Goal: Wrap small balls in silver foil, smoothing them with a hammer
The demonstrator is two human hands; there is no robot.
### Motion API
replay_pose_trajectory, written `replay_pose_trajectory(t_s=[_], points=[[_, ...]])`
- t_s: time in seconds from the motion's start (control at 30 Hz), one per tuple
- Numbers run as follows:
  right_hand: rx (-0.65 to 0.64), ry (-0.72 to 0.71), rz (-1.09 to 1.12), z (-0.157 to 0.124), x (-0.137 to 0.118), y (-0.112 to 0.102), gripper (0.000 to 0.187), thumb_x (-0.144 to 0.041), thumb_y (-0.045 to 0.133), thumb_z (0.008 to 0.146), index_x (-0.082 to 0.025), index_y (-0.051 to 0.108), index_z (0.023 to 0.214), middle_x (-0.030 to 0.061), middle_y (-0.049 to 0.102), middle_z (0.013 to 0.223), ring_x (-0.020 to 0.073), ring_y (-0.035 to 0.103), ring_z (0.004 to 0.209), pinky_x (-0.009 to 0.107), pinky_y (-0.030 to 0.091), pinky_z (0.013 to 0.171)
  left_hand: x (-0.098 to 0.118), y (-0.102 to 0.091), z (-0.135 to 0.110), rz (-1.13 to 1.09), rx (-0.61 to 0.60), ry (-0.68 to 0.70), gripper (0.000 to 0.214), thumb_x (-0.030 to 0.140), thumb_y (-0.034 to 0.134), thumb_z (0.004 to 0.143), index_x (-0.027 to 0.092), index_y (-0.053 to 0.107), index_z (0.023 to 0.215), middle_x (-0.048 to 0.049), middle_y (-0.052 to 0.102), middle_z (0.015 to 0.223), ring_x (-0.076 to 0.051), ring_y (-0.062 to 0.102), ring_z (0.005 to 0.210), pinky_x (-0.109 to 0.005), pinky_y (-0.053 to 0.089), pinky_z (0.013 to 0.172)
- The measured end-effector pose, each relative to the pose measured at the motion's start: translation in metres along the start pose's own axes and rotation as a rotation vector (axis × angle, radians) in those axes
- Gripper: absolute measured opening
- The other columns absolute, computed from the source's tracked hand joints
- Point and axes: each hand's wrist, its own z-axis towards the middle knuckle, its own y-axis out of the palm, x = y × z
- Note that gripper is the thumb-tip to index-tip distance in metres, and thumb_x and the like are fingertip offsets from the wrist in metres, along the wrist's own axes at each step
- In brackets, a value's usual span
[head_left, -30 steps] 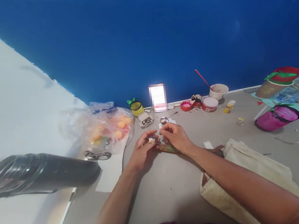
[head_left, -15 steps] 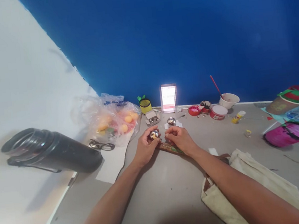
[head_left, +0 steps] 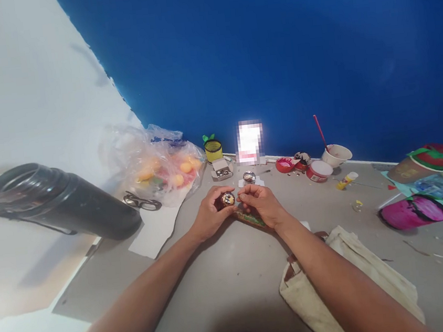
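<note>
My left hand (head_left: 208,215) is closed around a shiny, mirror-like silver ball (head_left: 228,199), its thumb along the near side. Just to the right, my right hand (head_left: 263,204) has thumb and forefinger pinched together near the ball, on something too small to make out. Below both hands lies a flat brown and green piece (head_left: 249,217), partly covered by the right hand. Beyond the hands a second silver ball (head_left: 249,177) rests on a white paper piece (head_left: 257,183). Next to it stands a small open box (head_left: 222,171) of shiny bits.
At left are a dark flask (head_left: 67,203), glasses (head_left: 143,200) and a plastic bag (head_left: 170,166) of orange items. Toward the back right stand a white bowl (head_left: 337,155), red-pink tub (head_left: 319,171) and glue bottle (head_left: 347,181). A beige bag (head_left: 352,279) lies under my right forearm.
The view has shifted slightly, so the flask and bag appear further left. My right fingertips are now closer to the ball, which the left hand still holds.
</note>
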Motion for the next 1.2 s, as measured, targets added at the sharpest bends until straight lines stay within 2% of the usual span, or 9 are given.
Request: replay_pose_trajectory(t_s=[0.13,0.27,0.43,0.63,0.8,0.93,1.2], points=[[-0.071,-0.016,0.011,-0.002,-0.001,0.000,0.039,-0.045,0.089,0.062,-0.017,0.069,0.079,0.0001,0.070,0.073,0.0078,0.051,0.054,0.023,0.043,0.054,0.000,0.002,-0.001,-0.078,-0.008,-0.079,0.041,0.027,0.079,0.076,0.019,0.060,0.111,-0.0063,0.068,0.105,-0.021,0.065,0.092,-0.034,0.052,0.083],[-0.106,-0.024,0.018,-0.002,-0.002,0.001,0.038,-0.045,0.089,0.063,-0.017,0.070,0.079,-0.0003,0.070,0.073,0.0077,0.051,0.055,0.022,0.043,0.055,0.004,0.005,-0.001,0.015,0.054,-0.076,0.040,0.028,0.080,0.074,0.020,0.056,0.105,-0.0037,0.066,0.102,-0.019,0.064,0.088,-0.032,0.051,0.081],[-0.100,-0.030,0.025,-0.001,-0.002,0.001,0.039,-0.043,0.090,0.062,-0.015,0.070,0.081,-0.0011,0.068,0.070,0.0069,0.051,0.054,0.021,0.041,0.054,0.007,0.005,-0.001,0.115,0.033,-0.030,0.035,0.026,0.076,0.077,0.020,0.062,0.109,-0.0040,0.068,0.107,-0.020,0.064,0.097,-0.033,0.049,0.089],[-0.098,-0.033,-0.027,-0.004,-0.002,-0.001,0.035,-0.044,0.088,0.066,-0.017,0.070,0.081,-0.0016,0.066,0.068,0.0085,0.052,0.057,0.022,0.043,0.056,0.011,0.005,-0.001,0.138,0.019,-0.059,0.017,0.022,0.070,0.080,0.021,0.062,0.095,-0.0008,0.069,0.094,-0.019,0.064,0.087,-0.032,0.049,0.085],[-0.094,-0.041,-0.075,-0.011,-0.008,0.005,0.034,-0.047,0.086,0.068,-0.019,0.069,0.077,-0.0034,0.060,0.062,0.0100,0.051,0.057,0.024,0.044,0.057,0.008,0.007,-0.002,0.086,0.068,-0.071,0.023,0.020,0.071,0.077,0.022,0.062,0.098,-0.0015,0.069,0.095,-0.020,0.064,0.089,-0.033,0.049,0.085],[-0.076,-0.046,-0.113,-0.016,-0.009,0.014,0.032,-0.045,0.085,0.068,-0.018,0.069,0.075,-0.0025,0.061,0.064,0.0105,0.051,0.058,0.024,0.043,0.056,0.003,0.009,-0.004,0.056,0.073,-0.098,0.027,0.021,0.072,0.077,0.022,0.063,0.102,-0.0026,0.070,0.097,-0.021,0.065,0.090,-0.032,0.049,0.083],[-0.033,-0.034,-0.166,-0.017,-0.006,0.021,0.021,-0.035,0.080,0.070,-0.019,0.070,0.079,-0.0025,0.063,0.066,0.0099,0.051,0.057,0.024,0.041,0.055,0.005,0.011,-0.005,0.130,0.050,-0.022,0.020,0.022,0.068,0.079,0.022,0.065,0.099,-0.0030,0.071,0.099,-0.021,0.065,0.090,-0.032,0.048,0.084]])
